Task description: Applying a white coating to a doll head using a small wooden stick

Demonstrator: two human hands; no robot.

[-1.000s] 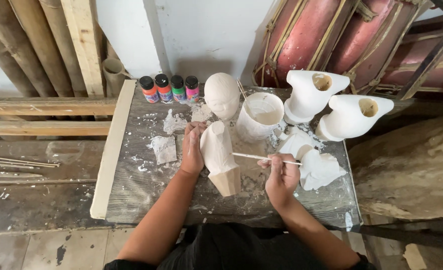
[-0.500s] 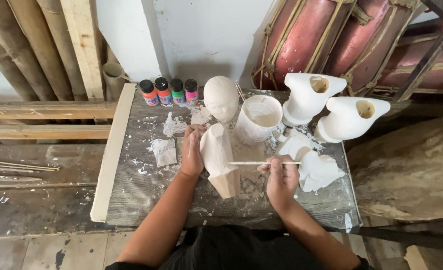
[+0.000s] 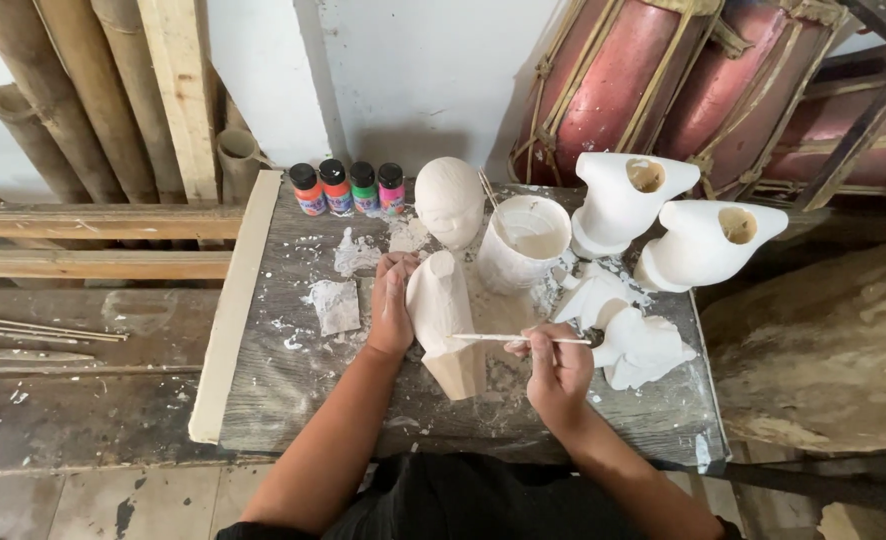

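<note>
Two hands work at the middle of the tabletop: the left hand is wrapped around the side of a pale carving standing there, and the right hand is closed on a thin brush laid across it. Just behind stand a white head and a cup. Two white busts stand to the right, white scraps beside the right hand. Four paint bottles line the back edge. Bamboo poles lean at left.
</note>
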